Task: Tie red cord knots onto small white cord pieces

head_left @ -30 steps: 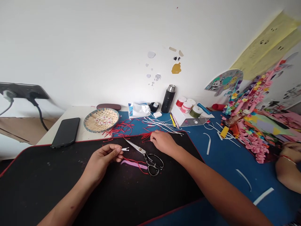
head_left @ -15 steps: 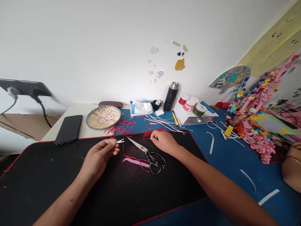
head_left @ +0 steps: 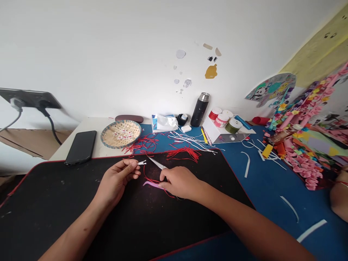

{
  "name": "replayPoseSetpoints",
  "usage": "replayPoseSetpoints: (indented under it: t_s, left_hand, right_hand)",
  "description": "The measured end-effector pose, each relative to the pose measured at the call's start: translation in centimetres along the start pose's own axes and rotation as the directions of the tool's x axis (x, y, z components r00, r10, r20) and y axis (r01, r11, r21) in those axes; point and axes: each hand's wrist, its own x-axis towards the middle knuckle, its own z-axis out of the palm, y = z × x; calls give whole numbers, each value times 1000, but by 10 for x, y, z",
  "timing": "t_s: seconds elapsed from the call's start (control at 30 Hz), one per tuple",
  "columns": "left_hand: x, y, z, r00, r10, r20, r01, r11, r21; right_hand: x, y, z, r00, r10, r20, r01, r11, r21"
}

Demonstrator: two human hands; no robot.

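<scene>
My left hand pinches a small piece of white cord, its short looped ends sticking out past the fingertips. My right hand lies over the handles of the scissors, thumb and index finger apart, with a gap showing between them. Only the blades of the scissors show, pointing up and left toward the white cord. Beside the thumb lie pink tweezers, their far end hidden by the hand. Loose red cords pass between scissors and tweezers on the black mat.
Behind the mat are a phone, a woven basket, red cords, white cords, a tissue box, a black flask and thread spools. Paper flowers and another person's arm are at right.
My right hand has moved from the red cord pile down and left onto the scissors, uncovering the pile. My left hand still pinches the white cord. The view has shifted slightly.
</scene>
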Motion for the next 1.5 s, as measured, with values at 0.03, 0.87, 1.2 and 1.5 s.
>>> replayPoseSetpoints:
  t_s: [0.03, 0.87, 1.2, 1.5]
  left_hand:
    - [0, 0, 0, 1000, -3, 3, 3, 1000, 2]
    - [1, -5, -1, 998, -50, 48, 48, 998, 43]
    - [-1, -3, 1, 998, -46, 43, 43, 998, 51]
    - [0, -6, -3, 996, -38, 86, 35, 999, 31]
  right_hand:
    - [0, -1, 1, 1000, -6, 6, 6, 1000, 11]
    - [-4, 56, -56, 867, 304, -394, 1, 791, 612]
    - [-20, 8, 0, 989, -96, -111, 109, 986, 123]
    - [-6, -11, 14, 991, -133, 20, 134, 969, -209]
